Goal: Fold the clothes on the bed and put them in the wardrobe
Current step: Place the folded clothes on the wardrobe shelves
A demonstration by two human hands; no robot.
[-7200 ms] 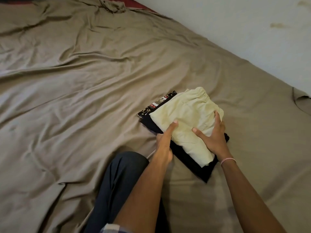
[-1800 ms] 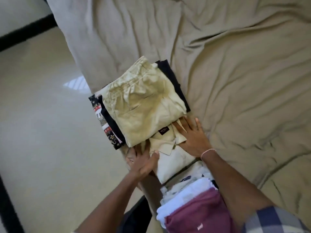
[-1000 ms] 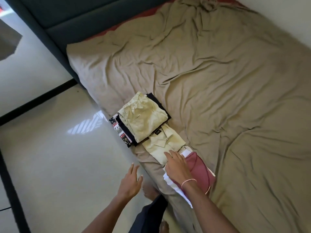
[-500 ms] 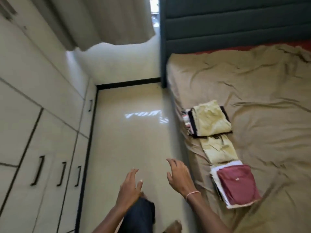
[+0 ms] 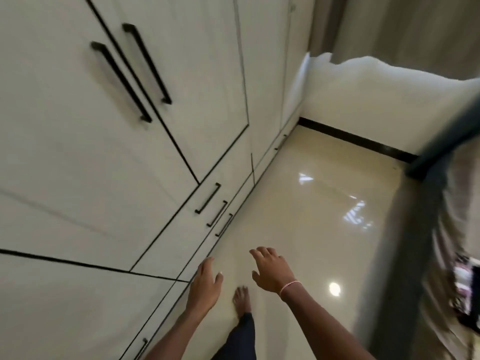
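wardrobe fills the left half of the view. cream panels, every door and drawer front closed flush. judgement: it has to be opened before anything goes in, which fits the hands carrying nothing.

floor: glossy pale tile, a lane between wardrobe and bed. nothing lying in it that would block a door swing, as far as the view shows.

bed: right edge only, badly smeared by motion. dark headboard above it.

curtain hangs top right over a white wall with black skirting.

clothes: a dark and patterned blur on the bed at the far right edge. count and fold cannot be told. well apart from both hands and from the wardrobe.

long handles: two black bars side by side on the tall doors, above hand level. short handles: three on the low fronts, nearer the hands.

left hand: empty, fingers loose and straight, near the wardrobe base, touching nothing.

right hand: empty, fingers spread and slightly bent, apart from the left, over bare floor.

judgement: folding looks finished and the step in hand is opening a door. which door cannot be told.

foot: bare, on the tile between the hands.

bracelet: pale beads on the right wrist.
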